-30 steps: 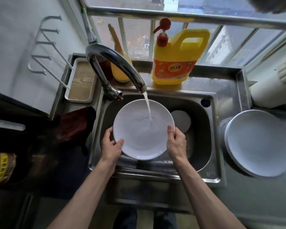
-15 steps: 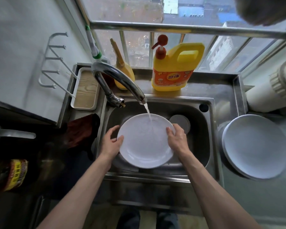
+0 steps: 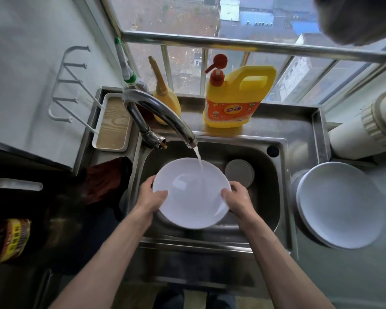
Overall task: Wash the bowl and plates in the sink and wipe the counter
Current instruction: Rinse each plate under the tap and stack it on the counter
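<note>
plate (image 3: pixel 191 197) | thumbs on rim, fingers beneath | under water stream (image 3: pixel 200 161)

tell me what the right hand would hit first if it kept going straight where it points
Probably the falling water stream: the right hand, gripping the plate, points forward and slightly left. The grey round object lies just right of that line; depth is unclear.

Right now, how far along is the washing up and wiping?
Probably done: plates stacked on the counter right of the sink, though I cannot confirm they are washed. In hand: the left hand and right hand hold a white plate under the running tap. Left: a round dish lying in the sink behind it, and wiping the counter; the dark red cloth lies untouched left of the sink.
</note>
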`<state>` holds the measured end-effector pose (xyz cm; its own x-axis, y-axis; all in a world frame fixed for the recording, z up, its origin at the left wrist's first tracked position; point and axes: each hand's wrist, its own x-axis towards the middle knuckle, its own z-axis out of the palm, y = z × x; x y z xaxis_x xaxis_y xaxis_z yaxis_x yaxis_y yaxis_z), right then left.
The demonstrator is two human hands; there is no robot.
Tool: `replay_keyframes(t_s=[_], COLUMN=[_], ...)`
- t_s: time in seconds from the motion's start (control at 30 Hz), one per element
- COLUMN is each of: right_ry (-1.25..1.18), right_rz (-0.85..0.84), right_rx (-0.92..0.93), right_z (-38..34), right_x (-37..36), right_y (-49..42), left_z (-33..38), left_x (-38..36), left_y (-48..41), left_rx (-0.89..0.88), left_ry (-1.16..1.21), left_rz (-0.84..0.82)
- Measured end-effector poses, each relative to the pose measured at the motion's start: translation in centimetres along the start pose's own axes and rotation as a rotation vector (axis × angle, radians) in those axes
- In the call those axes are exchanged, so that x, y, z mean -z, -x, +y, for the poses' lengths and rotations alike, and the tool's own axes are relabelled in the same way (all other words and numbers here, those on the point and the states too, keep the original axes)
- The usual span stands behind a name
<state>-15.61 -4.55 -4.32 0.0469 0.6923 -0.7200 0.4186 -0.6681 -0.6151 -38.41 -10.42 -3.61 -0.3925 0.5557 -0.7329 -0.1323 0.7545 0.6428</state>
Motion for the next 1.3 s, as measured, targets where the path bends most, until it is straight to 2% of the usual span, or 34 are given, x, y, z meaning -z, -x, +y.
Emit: replay_keyframes(t_s=[0.13, 0.33, 0.5, 0.6, 0.7, 0.77, 0.83, 1.0, 1.13, 1.2, 1.3], right_ry=[0.002, -0.071, -0.228, -0.238, -0.195, -0.125, -0.092, -0.104, -0.131, -0.149, -0.171], right_rz=[-0.005, 0.182, 0.125, 0.089, 0.029, 0.012, 0.053, 0.244, 0.180, 0.147, 0.110], right_rx=[0.059, -0.014, -0.078, -0.079, -0.033, 0.012, 0.029, -0.036, -0.089, -0.104, -0.095], right_z=[-0.3, 0.8, 1.5, 1.5, 0.9, 0.8, 1.0, 1.6, 1.9, 1.9, 1.8], right_x=[-0.2, -2.7, -3.7, -3.0, -2.2, -2.0, -2.0, -2.3, -3.0, -2.8, -1.8], right_y=[-0.4, -0.1, 0.4, -0.1, -0.6, -1.0, -1.2, -1.6, -1.5, -1.5, -2.0], left_z=[1.6, -0.3, -1.9, -1.1, 0.3, 0.9, 1.1, -0.8, -2.2, -1.6, 0.3], left_x=[1.4, -1.6, -3.0, -1.3, 1.0, 1.8, 1.7, -1.9, -4.3, -3.8, -1.6], left_y=[-0.3, 2.4, 2.7, 1.2, 0.1, -0.4, -0.7, 0.8, 2.2, 1.7, 0.5], left_rx=[0.018, 0.091, -0.066, -0.034, 0.022, 0.061, 0.084, 0.075, -0.056, -0.072, -0.018], left_ry=[-0.068, 0.342, 0.232, 0.167, 0.040, -0.028, 0.008, 0.222, 0.216, 0.164, 0.058], left_rz=[-0.144, 0.023, 0.180, 0.045, -0.242, -0.362, -0.320, -0.016, 0.080, 0.062, -0.142])
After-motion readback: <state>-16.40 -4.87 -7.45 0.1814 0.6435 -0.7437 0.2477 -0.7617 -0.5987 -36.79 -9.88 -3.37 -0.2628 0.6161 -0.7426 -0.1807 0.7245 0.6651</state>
